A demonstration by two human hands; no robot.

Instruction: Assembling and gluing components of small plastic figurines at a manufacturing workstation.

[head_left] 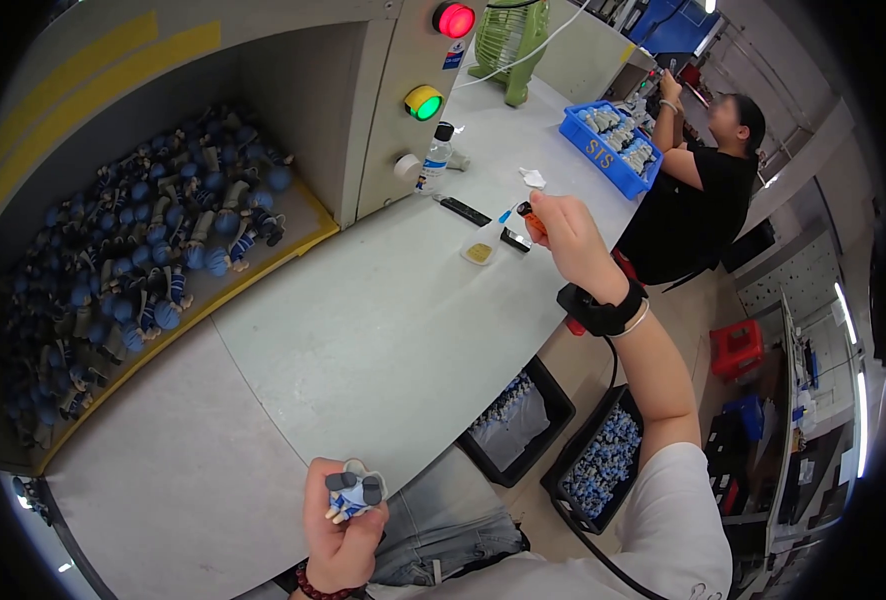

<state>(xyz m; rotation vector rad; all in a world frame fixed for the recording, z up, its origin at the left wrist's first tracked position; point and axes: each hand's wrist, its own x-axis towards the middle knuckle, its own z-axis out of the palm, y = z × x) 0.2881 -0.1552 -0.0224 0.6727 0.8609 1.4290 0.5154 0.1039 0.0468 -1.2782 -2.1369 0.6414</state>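
Near the table's front edge, my left hand point(345, 535) is closed around a small toy figurine point(353, 497) in blue and white, its dark grey feet turned up. My right hand point(571, 240) reaches out over the far part of the table. Its fingers are closed on an orange-and-black handle point(531, 220); the kind of tool cannot be made out. Just left of that hand stands a small clear container point(478, 252) with yellowish stuff inside. A thin blue tip point(506, 214) shows beside the handle, and a black bar-shaped item point(463, 210) lies close by.
A machine bay point(143, 240) on the left holds a heap of blue-headed figurines. A clear bottle point(435, 158), a green fan point(511, 45) and a blue crate point(603, 160) stand farther back. Black bins point(523, 420) sit below the table. A co-worker point(703, 190) sits at the far right.
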